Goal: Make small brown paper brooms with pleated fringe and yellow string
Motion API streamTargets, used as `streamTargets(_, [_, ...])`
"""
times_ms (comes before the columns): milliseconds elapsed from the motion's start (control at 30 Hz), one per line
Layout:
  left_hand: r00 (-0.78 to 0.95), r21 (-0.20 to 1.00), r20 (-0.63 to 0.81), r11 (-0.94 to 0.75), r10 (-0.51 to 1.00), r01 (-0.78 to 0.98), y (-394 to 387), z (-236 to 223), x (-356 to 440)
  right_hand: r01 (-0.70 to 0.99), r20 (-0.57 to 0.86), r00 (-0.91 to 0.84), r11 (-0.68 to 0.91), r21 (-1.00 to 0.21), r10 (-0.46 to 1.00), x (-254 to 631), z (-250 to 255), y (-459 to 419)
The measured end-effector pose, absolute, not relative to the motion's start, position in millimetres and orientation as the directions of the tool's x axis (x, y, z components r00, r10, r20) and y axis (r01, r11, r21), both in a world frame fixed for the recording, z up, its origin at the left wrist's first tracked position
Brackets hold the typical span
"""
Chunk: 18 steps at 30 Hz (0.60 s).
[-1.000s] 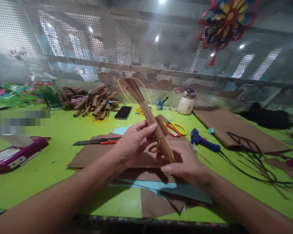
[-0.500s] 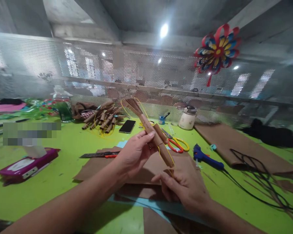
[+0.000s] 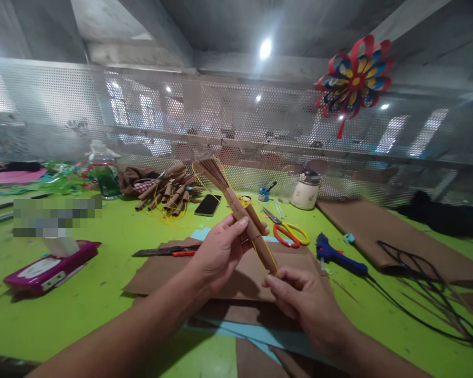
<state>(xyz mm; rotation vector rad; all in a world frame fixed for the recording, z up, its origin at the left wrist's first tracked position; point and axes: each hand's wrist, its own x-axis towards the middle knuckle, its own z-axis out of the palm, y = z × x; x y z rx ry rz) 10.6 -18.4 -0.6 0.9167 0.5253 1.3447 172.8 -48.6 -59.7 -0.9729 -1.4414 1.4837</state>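
Note:
Both my hands hold a rolled brown paper bundle (image 3: 236,205) that fans out into thin strips at its top, with yellow string running along it. My left hand (image 3: 220,252) wraps round the middle of the roll, thumb on top. My right hand (image 3: 303,304) pinches the roll's lower end together with the yellow string (image 3: 274,257). The roll leans up and to the left over a stack of brown paper sheets (image 3: 236,278) on the green table (image 3: 102,262).
A pile of similar brown rolls (image 3: 167,191) and a phone (image 3: 207,205) lie behind. Scissors (image 3: 287,231), a blue glue gun (image 3: 337,254) with black cord, a utility knife (image 3: 167,252), a white jar (image 3: 304,191), a pink wipes pack (image 3: 49,265) and a brown sheet (image 3: 398,236) surround me. A perforated screen stands behind.
The view has tilted upward. The roll has been raised slightly and my right hand has shifted from cupping under its base to pinching its lower tip.

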Motion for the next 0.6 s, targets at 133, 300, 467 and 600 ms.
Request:
streamTargets(133, [0.188,0.793,0.162,-0.015,0.969,-0.609,-19.8,-2.0,13.1,0.088,-0.044,-0.337,-0.015,-0.996,0.94,169.5,-49.5,-54.0])
streamTargets(300, [0.203,0.802,0.136,0.012,0.97,-0.597,-21.2,-3.5,11.9,0.189,-0.068,-0.359,0.002,-0.982,0.931,167.5,-45.8,-54.2])
streamTargets(467, [0.214,0.794,0.133,0.025,0.968,-0.607,-22.5,-3.2,9.1,0.305,-0.029,-0.389,0.099,-0.947,0.921,170.1,-49.6,-53.0])
streamTargets(600, [0.218,0.778,0.136,0.032,0.966,-0.627,-25.0,-1.6,7.9,0.379,-0.038,-0.411,0.133,-0.916,0.911,169.9,-46.3,-55.1])
